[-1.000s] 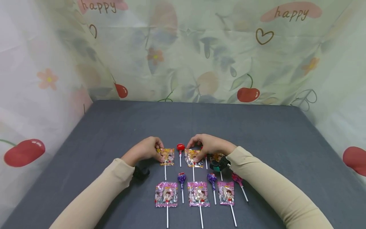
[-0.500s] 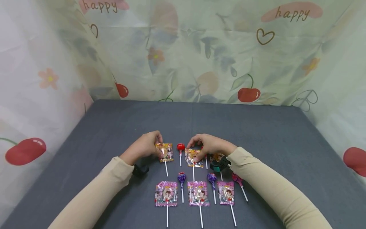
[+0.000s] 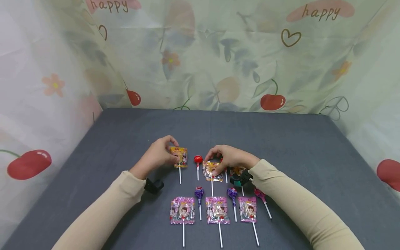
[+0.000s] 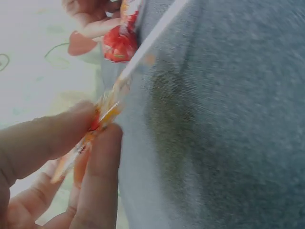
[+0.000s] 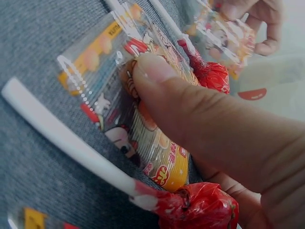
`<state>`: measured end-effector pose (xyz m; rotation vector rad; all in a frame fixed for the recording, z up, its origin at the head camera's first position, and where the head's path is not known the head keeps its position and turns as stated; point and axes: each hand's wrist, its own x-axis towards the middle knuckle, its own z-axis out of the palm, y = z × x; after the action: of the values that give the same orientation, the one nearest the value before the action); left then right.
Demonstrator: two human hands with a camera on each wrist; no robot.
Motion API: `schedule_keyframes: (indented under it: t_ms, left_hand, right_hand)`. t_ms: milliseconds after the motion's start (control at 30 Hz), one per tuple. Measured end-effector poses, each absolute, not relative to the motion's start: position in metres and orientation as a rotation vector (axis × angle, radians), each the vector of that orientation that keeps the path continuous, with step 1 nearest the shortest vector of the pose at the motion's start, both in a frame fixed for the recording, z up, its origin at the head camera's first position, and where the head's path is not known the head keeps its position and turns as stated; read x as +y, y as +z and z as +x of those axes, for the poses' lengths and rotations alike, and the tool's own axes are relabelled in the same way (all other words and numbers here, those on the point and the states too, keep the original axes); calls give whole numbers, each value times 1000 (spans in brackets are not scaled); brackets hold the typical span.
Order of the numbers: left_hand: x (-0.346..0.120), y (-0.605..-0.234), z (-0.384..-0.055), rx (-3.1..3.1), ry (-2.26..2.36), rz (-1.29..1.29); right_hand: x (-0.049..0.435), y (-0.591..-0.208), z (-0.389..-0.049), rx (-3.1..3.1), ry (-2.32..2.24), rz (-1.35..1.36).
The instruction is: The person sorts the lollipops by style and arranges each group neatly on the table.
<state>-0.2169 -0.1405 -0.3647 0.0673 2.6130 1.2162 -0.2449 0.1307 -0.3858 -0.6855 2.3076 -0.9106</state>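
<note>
My left hand (image 3: 157, 154) pinches a flat lollipop (image 3: 182, 153) in an orange-printed clear wrapper, with its white stick pointing toward me. In the left wrist view, thumb and fingers hold the wrapper (image 4: 106, 114) edge-on, above the grey cloth. My right hand (image 3: 232, 158) holds a second orange-wrapped lollipop (image 3: 207, 169) low at the table. Its thumb lies on the wrapper's face (image 5: 143, 109) in the right wrist view, the fingers mostly hidden behind. A round red lollipop (image 3: 198, 159) lies between the two hands. Another red one (image 5: 200, 207) is beside the right hand, partly covered in the head view.
In the front row, three pink-wrapped flat lollipops (image 3: 217, 210) alternate with two purple round lollipops (image 3: 199, 192) and a pink one (image 3: 259, 193). A third orange-wrapped lollipop (image 3: 237, 171) lies under the right wrist. The grey table (image 3: 259, 132) meets a patterned curtain (image 3: 206, 69) behind.
My left hand has lifted its orange-wrapped lollipop and moved it away from me, toward the back of the table. My right hand has stayed in place on its lollipop.
</note>
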Motion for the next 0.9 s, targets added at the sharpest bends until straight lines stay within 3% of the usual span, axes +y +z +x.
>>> schedule_keyframes:
  t_ms: [500,900]
  left_hand:
    - [-138,-351,-238,2421,1790,-136]
    - [-130,-372,-263,2229,2124,-420]
  right_hand:
    - [130,-386,-244,2304,-918,-666]
    - [130,-385,-244,2302,-922,-671]
